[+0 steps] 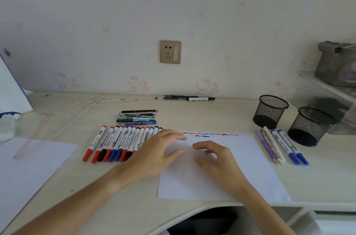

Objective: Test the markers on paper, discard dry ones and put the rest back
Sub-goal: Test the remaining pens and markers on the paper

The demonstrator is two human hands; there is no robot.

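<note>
A white test sheet (240, 167) lies in front of me with red, blue and black squiggles (210, 134) along its far edge. My left hand (159, 150) lies over the sheet's left edge, fingers straight, holding nothing. My right hand (213, 157) hovers over the sheet's middle, fingers loosely curled, empty. A row of several capped markers (115, 142) with red, black and blue caps lies left of the sheet; my left hand covers its right end. Several more pens and blue markers (281, 146) lie right of the sheet.
Two black mesh pen cups (270, 111) (310, 127) stand at the right. A small pile of pens (137, 117) lies behind the marker row, more pens (189, 98) by the wall. Another sheet (28, 167) lies at the left. Shelves stand at far right.
</note>
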